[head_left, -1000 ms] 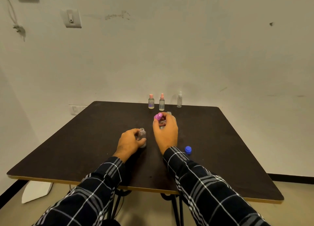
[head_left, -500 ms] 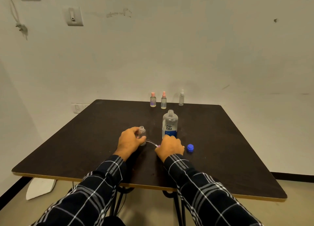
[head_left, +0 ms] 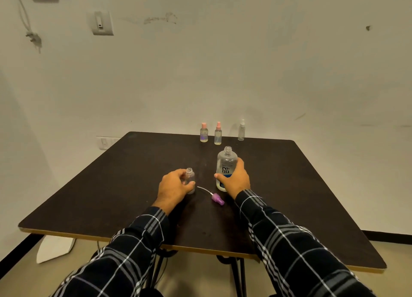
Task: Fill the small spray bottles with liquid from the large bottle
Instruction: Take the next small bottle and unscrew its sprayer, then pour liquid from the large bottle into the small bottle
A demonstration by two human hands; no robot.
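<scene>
The left hand [head_left: 175,186] grips a small clear bottle [head_left: 190,176], fingers and thumb curled round its body, and the bottle stands upright on the dark table [head_left: 289,185] with its neck uncapped. Just to the right, the right hand [head_left: 235,179] wraps round the lower part of the large bottle [head_left: 226,162], thumb on its left side and fingers on its right; this bottle also stands upright on the table, its mouth open and its label facing the camera. Between the two hands, a little nearer, a purple spray head [head_left: 218,199] lies on its side on the tabletop, and its thin white tube [head_left: 204,189] reaches left toward the base of the small bottle. Well beyond, along the far edge of the table, three more small spray bottles stand in a row: a pink-capped one [head_left: 204,133] on the left, a second pink-topped one [head_left: 218,134] just beside it, and a clear-topped one [head_left: 241,131] further right. Both forearms wear dark plaid sleeves [head_left: 289,247].
</scene>
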